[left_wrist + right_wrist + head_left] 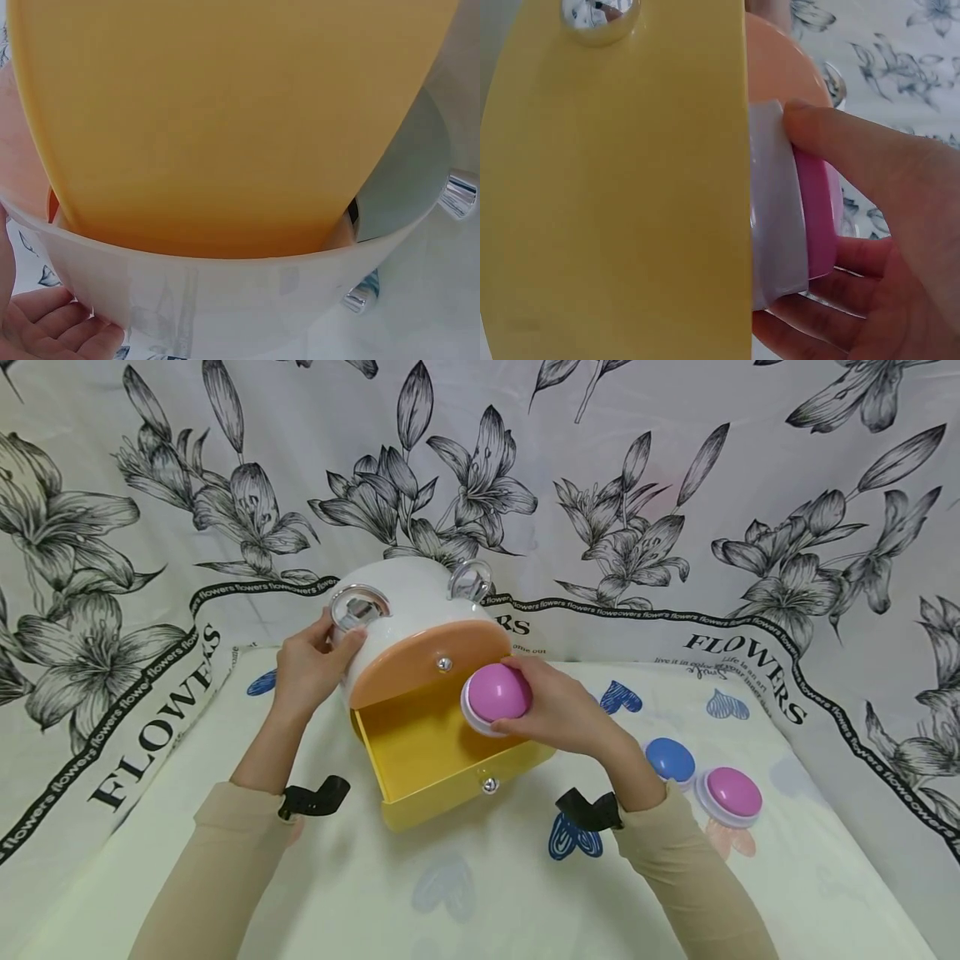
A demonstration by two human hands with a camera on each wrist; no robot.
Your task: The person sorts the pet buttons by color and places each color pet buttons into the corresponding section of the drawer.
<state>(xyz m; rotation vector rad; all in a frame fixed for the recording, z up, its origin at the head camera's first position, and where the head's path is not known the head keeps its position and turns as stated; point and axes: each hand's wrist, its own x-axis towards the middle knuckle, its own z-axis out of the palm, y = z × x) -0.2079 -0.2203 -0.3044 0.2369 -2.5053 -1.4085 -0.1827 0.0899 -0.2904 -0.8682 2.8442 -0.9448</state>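
Observation:
A white rounded cabinet [411, 583] with an orange upper drawer front [405, 662] stands tilted on the table, its yellow lower drawer [416, 739] pulled out. My left hand [303, 664] grips the cabinet's left side by the silver ring-shaped handle [362, 607]; in the left wrist view its fingers [64, 326] lie along the white shell. In my right hand [562, 706] is a round push button with a pink dome [500, 692] and white base, pinched between thumb and fingers over the drawer. The right wrist view shows its white base [776, 210] behind the yellow drawer front [615, 195].
To the right on the table lie a blue-domed button [671, 760] and another pink-domed button [733, 793]. A white flowered cloth [615, 410] hangs behind. The table cover [480, 914] carries heart prints. Each wrist wears a black camera mount [318, 797].

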